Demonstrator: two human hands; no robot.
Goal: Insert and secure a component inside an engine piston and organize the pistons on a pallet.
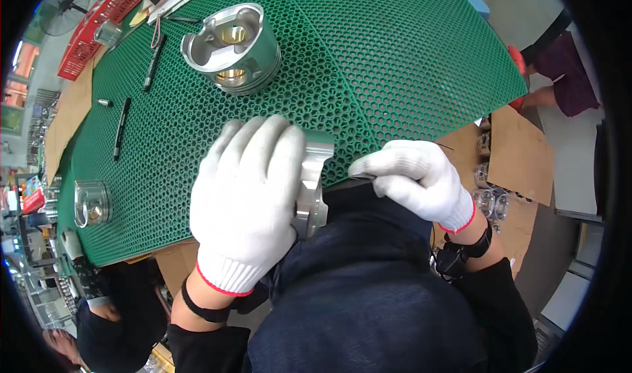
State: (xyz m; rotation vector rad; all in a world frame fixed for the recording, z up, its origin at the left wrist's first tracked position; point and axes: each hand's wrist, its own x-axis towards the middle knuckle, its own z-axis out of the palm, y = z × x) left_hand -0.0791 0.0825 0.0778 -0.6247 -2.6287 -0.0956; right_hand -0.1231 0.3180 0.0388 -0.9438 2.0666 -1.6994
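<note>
My left hand [253,188], in a white knit glove, is wrapped over a metal piston [315,182] lying on its side near the mat's front edge. The piston's machined silver skirt shows to the right of my fingers; the rest is hidden under the glove. My right hand [421,182], also gloved, is closed in a pinch just right of that piston. A thin dark flat piece [361,177] sticks out between its thumb and forefinger; its kind is unclear. Beyond my left hand, a second piston [253,60] stands skirt up, with brass-coloured pin-hole bushings.
Green honeycomb matting [401,57] covers the table. Two dark pens [122,128] lie on the left, with a red basket [108,17] behind. Another piston [92,203] stands at the left edge. A co-worker's gloved hand [71,244] is at lower left; cardboard [520,156] lies at right.
</note>
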